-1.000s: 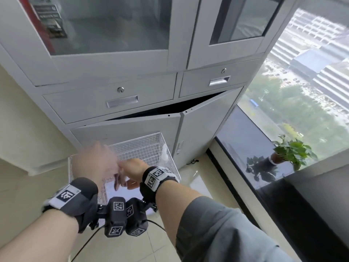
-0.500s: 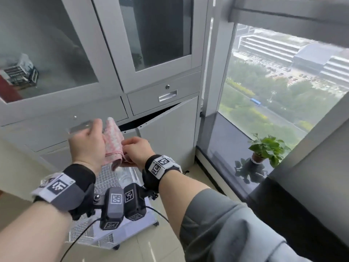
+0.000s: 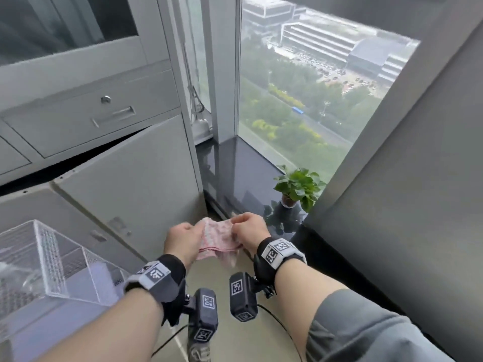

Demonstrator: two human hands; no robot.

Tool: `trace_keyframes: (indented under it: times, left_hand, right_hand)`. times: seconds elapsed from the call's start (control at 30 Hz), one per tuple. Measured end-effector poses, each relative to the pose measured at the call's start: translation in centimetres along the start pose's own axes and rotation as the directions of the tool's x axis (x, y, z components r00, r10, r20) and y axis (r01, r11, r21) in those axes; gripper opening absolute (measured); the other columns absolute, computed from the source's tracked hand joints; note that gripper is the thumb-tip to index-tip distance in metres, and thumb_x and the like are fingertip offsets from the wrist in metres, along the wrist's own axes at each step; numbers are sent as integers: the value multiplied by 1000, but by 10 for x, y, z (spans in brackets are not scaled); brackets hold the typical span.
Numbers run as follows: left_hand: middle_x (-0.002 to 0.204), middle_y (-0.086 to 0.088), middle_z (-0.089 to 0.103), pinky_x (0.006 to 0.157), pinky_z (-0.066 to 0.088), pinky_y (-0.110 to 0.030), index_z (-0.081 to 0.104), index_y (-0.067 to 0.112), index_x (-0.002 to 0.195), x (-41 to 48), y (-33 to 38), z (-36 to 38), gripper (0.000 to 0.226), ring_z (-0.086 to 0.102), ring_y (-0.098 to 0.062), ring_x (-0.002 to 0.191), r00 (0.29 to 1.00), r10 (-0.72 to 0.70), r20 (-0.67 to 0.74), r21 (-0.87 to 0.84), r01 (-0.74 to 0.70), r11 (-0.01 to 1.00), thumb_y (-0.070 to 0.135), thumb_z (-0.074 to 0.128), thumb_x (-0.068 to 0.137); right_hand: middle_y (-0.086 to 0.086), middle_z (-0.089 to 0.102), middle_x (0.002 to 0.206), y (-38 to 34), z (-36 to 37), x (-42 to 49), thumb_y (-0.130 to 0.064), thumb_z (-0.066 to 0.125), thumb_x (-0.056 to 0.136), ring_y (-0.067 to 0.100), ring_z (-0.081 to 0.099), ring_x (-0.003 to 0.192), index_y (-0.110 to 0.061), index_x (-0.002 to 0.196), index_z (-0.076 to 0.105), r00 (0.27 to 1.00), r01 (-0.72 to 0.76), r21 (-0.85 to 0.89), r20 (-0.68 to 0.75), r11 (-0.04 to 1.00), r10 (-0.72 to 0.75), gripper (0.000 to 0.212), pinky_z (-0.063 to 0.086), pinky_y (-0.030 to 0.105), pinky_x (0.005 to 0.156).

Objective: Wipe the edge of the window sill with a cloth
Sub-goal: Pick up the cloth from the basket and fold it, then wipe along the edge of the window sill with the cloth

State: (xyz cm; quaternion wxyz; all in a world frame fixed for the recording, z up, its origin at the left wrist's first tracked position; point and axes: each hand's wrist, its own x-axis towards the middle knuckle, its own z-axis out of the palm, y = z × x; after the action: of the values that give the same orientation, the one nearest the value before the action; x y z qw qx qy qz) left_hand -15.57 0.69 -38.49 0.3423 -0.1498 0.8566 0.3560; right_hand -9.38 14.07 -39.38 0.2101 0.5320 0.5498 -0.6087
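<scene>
A pink-and-white cloth (image 3: pixel 219 239) is stretched between both my hands at chest height, in front of me. My left hand (image 3: pixel 183 240) pinches its left side and my right hand (image 3: pixel 249 231) pinches its right side. Both wrists carry black bands with printed markers. The dark glossy window sill (image 3: pixel 235 173) runs low along the window, just beyond and to the right of my hands. The cloth hangs in the air near the sill's front edge and does not touch it.
A small potted green plant (image 3: pixel 300 188) stands on the sill at the right. A grey metal cabinet (image 3: pixel 125 178) with a tilted lower door is at the left. A wire basket on a cart (image 3: pixel 52 262) sits at lower left. A grey wall panel (image 3: pixel 405 205) is at the right.
The view has swung right from the cabinet toward the window. My hands took the cloth from the basket, lifted it, and now hold it spread lower, near the sill.
</scene>
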Motion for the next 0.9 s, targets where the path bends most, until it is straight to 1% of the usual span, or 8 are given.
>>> trace_keyframes:
  times: [0.2, 0.3, 0.4, 0.53, 0.67, 0.77, 0.83, 0.9]
  left_hand:
    - [49, -6, 52, 57, 41, -34, 53, 12, 45, -38, -25, 40, 44, 49, -26, 55, 990, -15, 143, 109, -1, 994, 39, 71, 75]
    - [43, -1, 48, 47, 35, -26, 49, 11, 41, -47, -30, 55, 47, 45, -21, 47, 978, 13, 207, 184, -52, 982, 35, 68, 76]
    - [46, -4, 51, 43, 32, -26, 50, 11, 42, -33, -9, 68, 47, 45, -19, 46, 962, 108, 253, 160, -151, 975, 33, 63, 81]
    - [50, -9, 62, 53, 39, -29, 56, 11, 44, -21, -3, 78, 50, 55, -26, 54, 957, 175, 233, 144, -212, 967, 39, 56, 85]
    - [32, 1, 50, 43, 29, -26, 49, 12, 39, -7, -9, 79, 52, 44, -17, 41, 959, 256, 124, 94, -269, 959, 36, 54, 85]
    - [52, -3, 57, 53, 34, -30, 63, 7, 57, -8, -23, 87, 34, 44, -22, 52, 928, 301, 221, 63, -322, 945, 29, 56, 82]
    - [68, -7, 65, 60, 41, -31, 67, 10, 66, -12, -25, 93, 26, 53, -24, 63, 913, 341, 225, 40, -358, 933, 30, 58, 81]
    - [76, -1, 67, 67, 44, -31, 63, 19, 67, -16, -23, 97, 18, 57, -24, 74, 902, 388, 188, -3, -395, 919, 30, 60, 82]
  right_hand:
    - [2, 66, 79, 41, -39, -18, -2, 53, 77, 20, 63, 78, -22, 69, 63, 988, 44, -42, -145, 998, -50, 24, 56, 33, 73]
    - [-3, 64, 78, 47, -45, -22, -9, 54, 79, 19, 62, 82, -24, 70, 63, 979, 60, -120, -188, 991, -82, 19, 55, 36, 79]
    - [-5, 64, 79, 22, -53, -15, -12, 53, 79, 15, 60, 81, -24, 69, 61, 944, 176, -145, -255, 974, -209, 17, 50, 28, 75]
    - [-12, 56, 66, 8, -50, -9, -11, 52, 79, 10, 54, 66, -23, 61, 55, 903, 274, -165, -295, 948, -312, 22, 37, 19, 51]
    - [-10, 54, 67, 1, -42, -1, -14, 53, 80, 16, 54, 72, -24, 60, 51, 855, 367, -233, -295, 900, -426, 22, 39, 23, 64]
    - [1, 59, 95, 11, -43, 3, -17, 50, 80, 24, 56, 92, -22, 79, 61, 832, 338, -372, -311, 865, -459, 12, 44, 29, 76]
    - [2, 49, 117, 23, -49, 5, -20, 50, 79, 24, 47, 110, -23, 101, 65, 789, 249, -517, -381, 819, -481, 27, 39, 34, 92]
    - [1, 45, 121, 34, -50, 3, -18, 52, 79, 23, 42, 114, -23, 110, 64, 718, 276, -618, -376, 736, -586, 33, 35, 33, 94]
